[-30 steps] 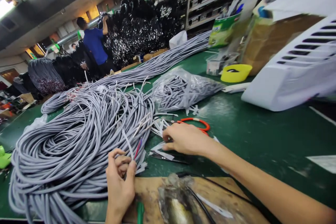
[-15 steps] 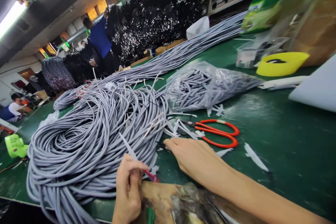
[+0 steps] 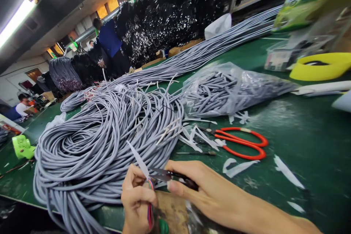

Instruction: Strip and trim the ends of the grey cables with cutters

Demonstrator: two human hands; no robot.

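Note:
My left hand (image 3: 138, 197) is closed round a thin bundle of coloured wires (image 3: 150, 212), from whose top a pointed white strip (image 3: 138, 159) sticks up. In my right hand (image 3: 203, 190) is a small dark-handled cutting tool (image 3: 182, 179), gripped between thumb and fingers. Its blades point left and reach the base of the white strip beside my left fingers. Red-handled scissors (image 3: 241, 140) lie on the green table (image 3: 315, 128) beyond my right hand, with white scraps (image 3: 238, 168) around them.
A large coil of grey cables (image 3: 90, 146) fills the left. Behind the scissors lies a clear bag of short grey pieces (image 3: 219, 87). A yellow ring (image 3: 320, 66) and plastic box (image 3: 276, 56) stand at right. A small green fan (image 3: 23, 147) is far left; a person (image 3: 109, 40) stands behind.
My right hand has picked up the dark-handled tool from the table and brought it against the strip at my left hand. The coloured wires now show below my left fingers. The view has shifted slightly.

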